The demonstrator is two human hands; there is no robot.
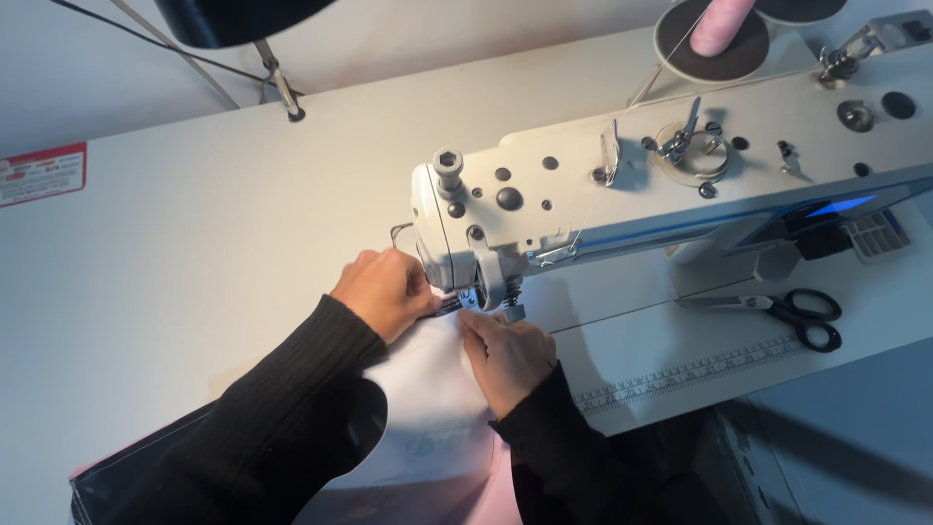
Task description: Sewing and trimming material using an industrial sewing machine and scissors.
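Head view: both your hands were at the needle end of the white industrial sewing machine, which sat on the white worktop.

Your left hand lay curled, knuckles up, on the white fabric, just left of the presser foot. Fingers bent and close together, pressing the cloth's edge down; nothing pinched that I could make out.

Your right hand sat on the same fabric, just right of and below the foot. Fingertips narrowed together at the cloth's edge, right beside the foot. Couldn't tell if it gripped the edge or only pressed on it.

The white fabric ran from under the foot back toward you, between your two forearms in black ribbed sleeves. A pink layer showed under it at the bottom edge. The needle itself was hidden behind the machine head and your fingers.

Rest of the worktop:
- Black-handled scissors lay right of the machine's arm, well apart from both hands, blades pointing left.
- A printed ruler strip ran along the worktop's near edge, right of your right hand.
- Pink thread cone stood on a round stand behind the machine, with its thread running down to the machine top.
- Black lamp shade hung at top left on a metal arm.
- Red label at the left edge.
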